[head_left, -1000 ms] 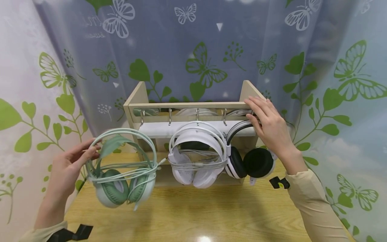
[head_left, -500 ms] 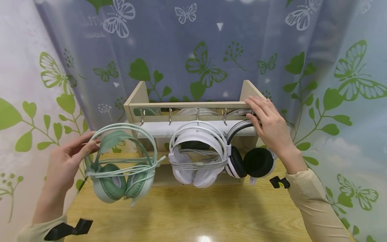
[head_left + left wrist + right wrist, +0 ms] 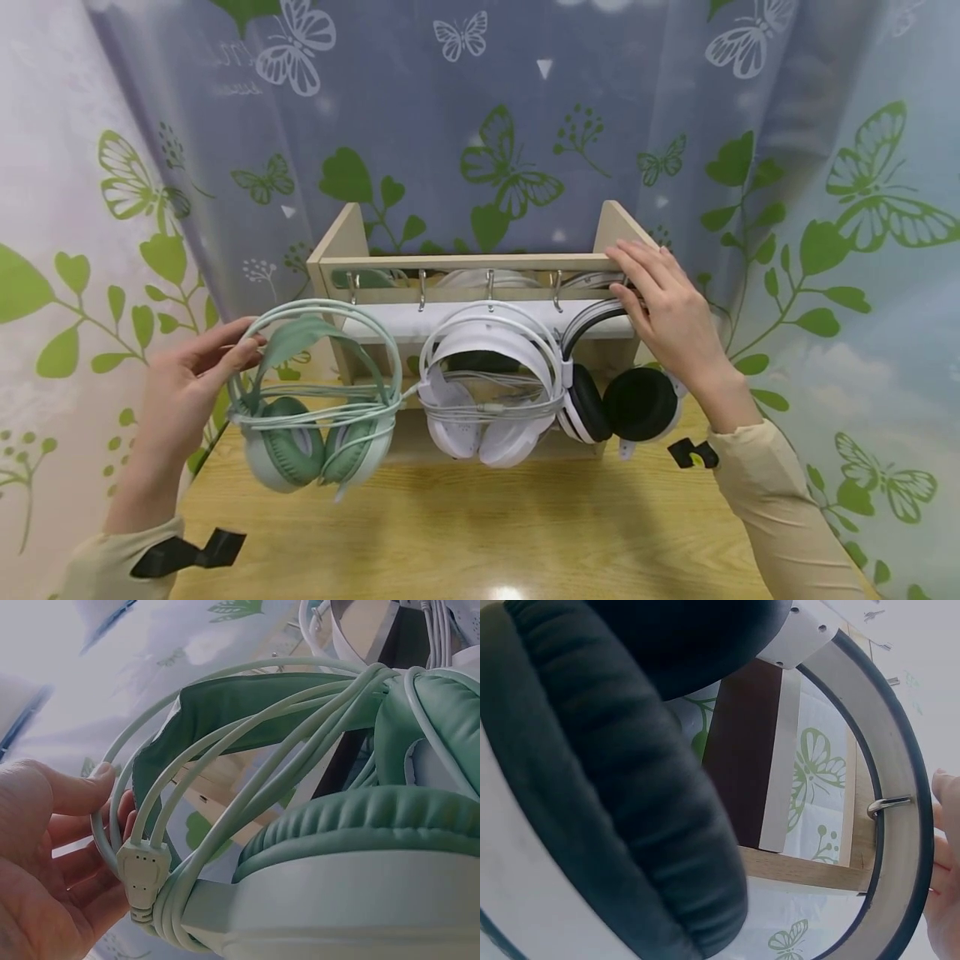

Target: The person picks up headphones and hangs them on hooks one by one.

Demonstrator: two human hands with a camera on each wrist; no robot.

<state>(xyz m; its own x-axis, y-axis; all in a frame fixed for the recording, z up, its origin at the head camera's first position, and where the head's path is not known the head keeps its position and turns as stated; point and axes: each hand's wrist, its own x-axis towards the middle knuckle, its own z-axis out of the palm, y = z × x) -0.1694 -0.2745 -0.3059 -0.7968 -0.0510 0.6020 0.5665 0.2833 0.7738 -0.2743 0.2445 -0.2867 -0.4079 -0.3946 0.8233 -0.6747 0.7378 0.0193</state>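
My left hand (image 3: 191,383) pinches the headband of the pale green headphones (image 3: 288,446) between thumb and fingers, left of the wooden rack (image 3: 465,263). Their cable is wound across the band; a connector (image 3: 144,871) shows beside my fingers in the left wrist view. White headphones (image 3: 517,433) with a wrapped grey cable hang at the rack's middle. To their right, white headphones with black ear pads (image 3: 641,402) hang from a hook (image 3: 891,804). My right hand (image 3: 671,308) rests over the rack's top right corner, fingers extended along the rail, beside that pair's headband.
Metal hooks (image 3: 354,290) line the front of the rack, with no headphones on the leftmost. A white shelf (image 3: 390,321) lies behind them. The rack stands on a wood-grain table (image 3: 480,525), with a butterfly-patterned curtain (image 3: 420,125) behind.
My left hand has raised the green headphones and shifted them right, closer to the rack. The right hand and the two hanging pairs have stayed in place.
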